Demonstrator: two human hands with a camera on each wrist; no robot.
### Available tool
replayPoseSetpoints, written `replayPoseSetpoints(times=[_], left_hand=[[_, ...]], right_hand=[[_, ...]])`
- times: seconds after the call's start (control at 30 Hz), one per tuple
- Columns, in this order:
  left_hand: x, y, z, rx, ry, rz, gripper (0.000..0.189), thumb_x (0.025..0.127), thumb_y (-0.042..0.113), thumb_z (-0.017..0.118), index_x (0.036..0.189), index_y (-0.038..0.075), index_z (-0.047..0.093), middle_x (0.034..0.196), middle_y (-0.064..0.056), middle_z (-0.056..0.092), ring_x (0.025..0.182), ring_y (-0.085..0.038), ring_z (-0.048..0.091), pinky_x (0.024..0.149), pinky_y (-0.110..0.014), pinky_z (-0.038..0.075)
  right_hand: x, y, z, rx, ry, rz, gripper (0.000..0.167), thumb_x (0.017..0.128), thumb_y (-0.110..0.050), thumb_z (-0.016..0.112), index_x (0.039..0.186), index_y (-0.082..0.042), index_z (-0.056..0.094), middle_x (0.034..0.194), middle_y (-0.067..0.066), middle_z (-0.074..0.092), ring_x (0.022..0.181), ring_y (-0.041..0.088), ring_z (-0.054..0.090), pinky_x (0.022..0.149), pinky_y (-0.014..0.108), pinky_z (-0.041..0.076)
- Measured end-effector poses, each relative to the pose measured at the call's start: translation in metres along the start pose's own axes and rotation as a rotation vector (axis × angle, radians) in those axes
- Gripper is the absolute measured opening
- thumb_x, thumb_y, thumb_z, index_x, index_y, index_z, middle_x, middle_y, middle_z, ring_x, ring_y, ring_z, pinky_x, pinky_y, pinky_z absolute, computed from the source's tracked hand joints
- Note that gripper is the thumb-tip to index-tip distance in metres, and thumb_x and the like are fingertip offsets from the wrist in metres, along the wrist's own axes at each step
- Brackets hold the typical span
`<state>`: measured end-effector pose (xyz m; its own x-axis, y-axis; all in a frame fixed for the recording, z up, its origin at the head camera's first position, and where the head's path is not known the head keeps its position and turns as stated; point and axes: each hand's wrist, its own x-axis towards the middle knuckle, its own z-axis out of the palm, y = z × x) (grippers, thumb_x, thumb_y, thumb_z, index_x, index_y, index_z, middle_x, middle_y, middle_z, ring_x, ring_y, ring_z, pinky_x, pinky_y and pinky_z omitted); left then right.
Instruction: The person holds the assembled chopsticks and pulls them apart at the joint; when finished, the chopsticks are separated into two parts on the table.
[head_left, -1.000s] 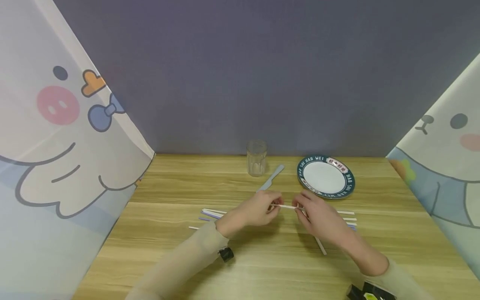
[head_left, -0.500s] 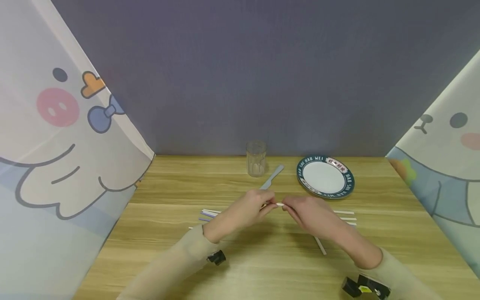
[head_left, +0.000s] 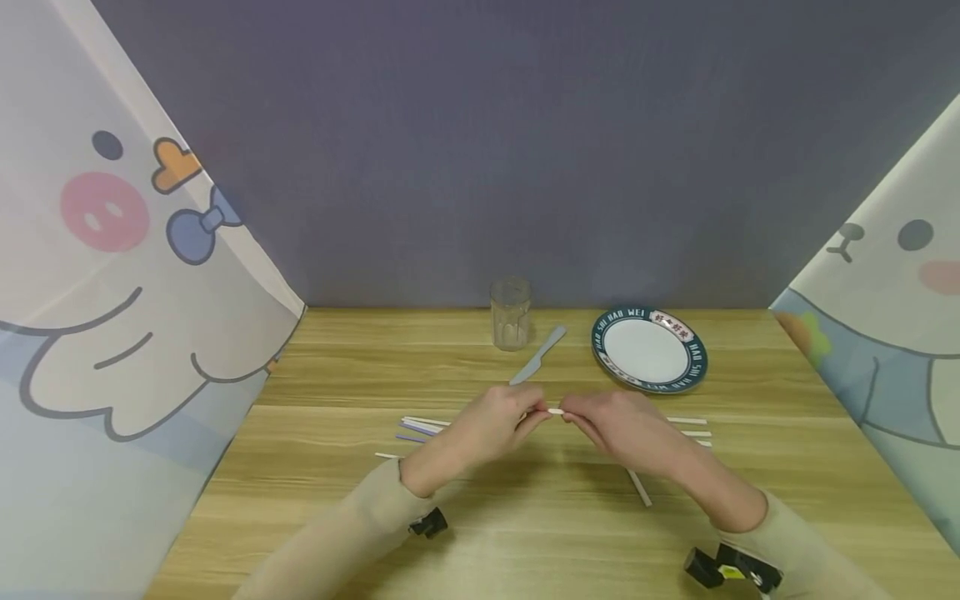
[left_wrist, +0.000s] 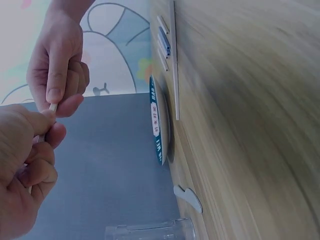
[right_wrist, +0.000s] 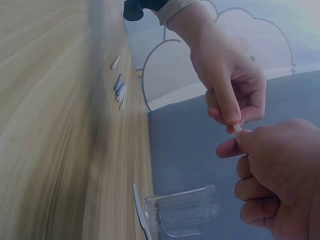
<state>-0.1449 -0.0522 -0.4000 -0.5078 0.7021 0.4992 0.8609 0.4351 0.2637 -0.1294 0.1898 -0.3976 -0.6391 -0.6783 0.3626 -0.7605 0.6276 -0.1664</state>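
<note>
A thin white stick (head_left: 556, 411), straw-like, is held in the air over the table between both hands. Only a short piece shows, since the fingers cover the rest. My left hand (head_left: 498, 421) pinches it between thumb and forefinger on one side. From the other side my right hand (head_left: 622, 421) pinches it the same way, with the fingertips of both hands almost meeting. The right wrist view shows the stick (right_wrist: 237, 128) bridging the small gap between the two thumbs. Below the right hand, another white stick (head_left: 640, 487) lies slanted on the wood.
Several white and purple sticks (head_left: 420, 427) lie left of the hands, their other ends (head_left: 690, 433) emerging on the right. Behind the hands are a pale plastic knife (head_left: 538, 357), a clear glass (head_left: 511, 314) and a green-rimmed plate (head_left: 693, 358). A grey wall panel (head_left: 480, 167) closes the back.
Both hands have shifted slightly left and drawn together along the white stick, so less of it shows between them. The right fingers have closed up. Little differs over the last half second.
</note>
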Motion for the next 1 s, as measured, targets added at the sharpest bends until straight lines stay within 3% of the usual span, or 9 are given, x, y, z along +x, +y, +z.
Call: replayPoseSetpoints(times=[0.13, 0.4, 0.63, 0.8, 1.0], left_hand=[[-0.0010, -0.0012, -0.0021, -0.023, -0.009, 0.021, 0.011, 0.098, 0.007, 0.075, 0.090, 0.008, 0.067, 0.083, -0.001, 0.070, 0.071, -0.008, 0.063, 0.066, -0.014, 0.053], [-0.0010, -0.0016, -0.0038, -0.028, -0.012, 0.033, 0.012, 0.099, 0.007, 0.074, 0.090, 0.007, 0.067, 0.081, -0.001, 0.069, 0.068, -0.007, 0.058, 0.063, -0.012, 0.050], [-0.0002, -0.0037, -0.0070, -0.090, -0.021, 0.062, 0.013, 0.098, 0.004, 0.074, 0.088, 0.007, 0.067, 0.080, -0.001, 0.069, 0.064, -0.005, 0.055, 0.060, -0.008, 0.043], [-0.0009, -0.0026, -0.0075, -0.084, -0.012, 0.055, 0.012, 0.099, 0.004, 0.074, 0.089, 0.006, 0.068, 0.079, -0.002, 0.069, 0.064, -0.005, 0.055, 0.059, -0.010, 0.044], [-0.0018, -0.0025, -0.0084, -0.091, -0.006, 0.053, 0.011, 0.098, 0.004, 0.074, 0.089, 0.006, 0.068, 0.079, -0.002, 0.069, 0.066, -0.006, 0.056, 0.061, -0.010, 0.046]], right_hand=[[0.0000, 0.0005, -0.0009, 0.007, 0.005, -0.042, 0.024, 0.106, -0.019, 0.066, 0.086, -0.022, 0.053, 0.067, -0.016, 0.043, 0.059, -0.003, 0.036, 0.052, 0.014, 0.033], [0.0005, -0.0012, -0.0030, 0.014, -0.004, -0.032, 0.026, 0.103, -0.015, 0.069, 0.084, -0.021, 0.052, 0.066, -0.015, 0.041, 0.058, -0.004, 0.034, 0.052, 0.014, 0.030], [0.0005, -0.0019, -0.0040, 0.027, -0.009, -0.039, 0.025, 0.101, -0.013, 0.070, 0.085, -0.021, 0.053, 0.067, -0.016, 0.044, 0.059, -0.004, 0.036, 0.052, 0.014, 0.032], [0.0003, -0.0026, -0.0043, 0.030, -0.019, -0.028, 0.024, 0.107, -0.020, 0.063, 0.085, -0.019, 0.054, 0.066, -0.016, 0.042, 0.058, -0.004, 0.035, 0.052, 0.014, 0.031], [0.0005, -0.0012, -0.0033, 0.038, -0.004, -0.031, 0.025, 0.105, -0.017, 0.067, 0.084, -0.021, 0.053, 0.066, -0.016, 0.044, 0.058, -0.004, 0.036, 0.052, 0.014, 0.032]])
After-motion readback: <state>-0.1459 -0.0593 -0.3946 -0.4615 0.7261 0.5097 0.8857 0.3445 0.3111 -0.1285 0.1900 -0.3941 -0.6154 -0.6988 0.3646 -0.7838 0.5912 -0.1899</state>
